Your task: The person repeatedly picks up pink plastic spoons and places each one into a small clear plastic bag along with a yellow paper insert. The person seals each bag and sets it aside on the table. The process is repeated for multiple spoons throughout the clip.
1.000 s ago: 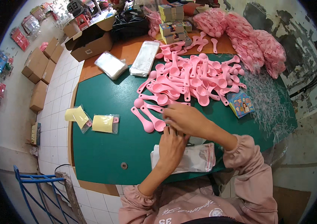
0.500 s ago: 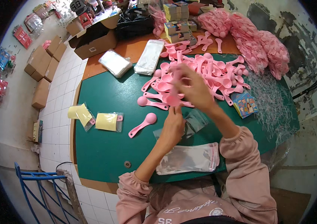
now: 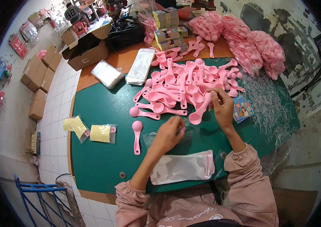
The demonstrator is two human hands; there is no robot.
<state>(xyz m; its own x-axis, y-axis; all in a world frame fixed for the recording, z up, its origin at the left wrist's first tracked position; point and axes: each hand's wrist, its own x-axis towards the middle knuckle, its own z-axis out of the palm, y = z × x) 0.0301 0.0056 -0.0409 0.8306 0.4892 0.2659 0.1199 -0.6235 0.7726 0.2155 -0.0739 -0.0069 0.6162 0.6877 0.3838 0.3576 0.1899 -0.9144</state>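
Note:
My right hand [image 3: 223, 108] is closed at the near right of a heap of pink measuring spoons [image 3: 183, 81]. Its fingers pinch the handle end of one pink spoon [image 3: 200, 111], whose bowl points down toward me. My left hand [image 3: 169, 132], fingers curled and smeared by motion, is over a clear plastic bag [image 3: 193, 135]; whether it grips the bag is unclear. A single pink spoon [image 3: 137, 137] lies apart to the left, bowl away from me. Nearest me lies a stack of clear resealable bags [image 3: 181, 167].
Packed bags with yellow cards [image 3: 100, 133] lie at the left. Colourful cards [image 3: 242, 109] sit right of the heap beside shredded clear plastic [image 3: 272, 102]. White bag stacks [image 3: 141, 66], card bundles [image 3: 166, 28], bagged spoons [image 3: 240, 41] and an open carton [image 3: 86, 51] stand at the back.
My right hand has moved right and toward me, now with a spoon. The left hand has shifted slightly left and nearer. The lone spoon has turned more upright in view; the view has shifted a little.

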